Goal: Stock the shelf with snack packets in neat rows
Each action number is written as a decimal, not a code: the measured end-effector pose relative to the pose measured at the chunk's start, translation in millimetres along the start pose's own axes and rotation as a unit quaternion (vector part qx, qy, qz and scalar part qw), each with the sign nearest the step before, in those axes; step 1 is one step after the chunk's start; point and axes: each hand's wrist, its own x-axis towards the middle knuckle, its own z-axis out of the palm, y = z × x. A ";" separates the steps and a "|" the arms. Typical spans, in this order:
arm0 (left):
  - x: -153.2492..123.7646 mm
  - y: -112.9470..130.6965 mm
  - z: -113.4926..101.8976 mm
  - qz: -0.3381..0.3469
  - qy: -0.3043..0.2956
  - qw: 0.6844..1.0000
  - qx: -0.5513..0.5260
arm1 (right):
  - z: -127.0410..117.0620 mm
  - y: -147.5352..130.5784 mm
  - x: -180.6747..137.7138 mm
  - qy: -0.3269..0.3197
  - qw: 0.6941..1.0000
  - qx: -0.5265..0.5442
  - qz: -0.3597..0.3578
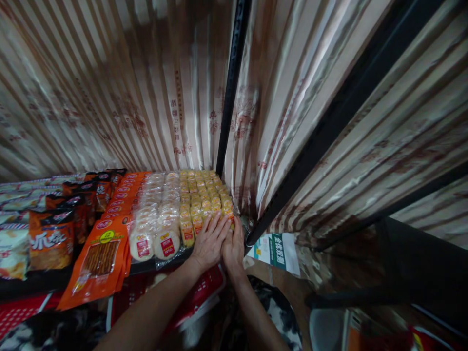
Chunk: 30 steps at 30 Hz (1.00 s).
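Small yellow snack packets [197, 195] stand in tight rows at the right end of a dark shelf. My left hand [212, 239] lies on the front of these rows, fingers stretched out and pointing away from me. Beside it, my right hand [233, 243] is pressed along the right end of the same rows, its fingers straight and the hand partly covered by the left one. Neither hand is closed around a packet. Left of the yellow packets are rows of round white crackers in clear wrappers [167, 243].
Orange bags of brown sticks [100, 258] overhang the shelf front. Orange-and-black bags [51, 239] and pale bags [12, 248] stand farther left. Black metal posts [230, 92] rise before a pleated curtain [153, 97]. Red baskets [25, 312] sit below; a green-and-white sheet [280, 252] lies right.
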 end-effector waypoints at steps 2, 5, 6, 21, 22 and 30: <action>-0.2 0.8 0.5 -0.008 -0.002 1.000 -0.005 | -0.9 -5.1 6.0 0.006 1.000 0.023 0.012; 0.1 2.2 0.6 -0.012 -0.010 1.000 -0.004 | -3.5 -13.1 14.8 0.006 0.998 0.041 0.044; 0.3 2.6 0.5 -0.009 -0.013 1.000 -0.003 | -4.5 -15.4 17.1 0.003 0.997 0.044 0.057; 1.9 3.7 4.8 0.029 -0.035 0.999 0.025 | -3.2 -20.6 41.2 -0.058 0.998 0.027 0.030; 2.0 3.8 4.7 0.031 -0.039 0.998 0.026 | -4.1 -20.9 42.1 -0.062 0.997 0.034 0.040; 4.6 4.4 0.9 0.012 -0.072 0.997 0.017 | 0.0 -22.3 38.8 -0.081 0.994 0.026 0.065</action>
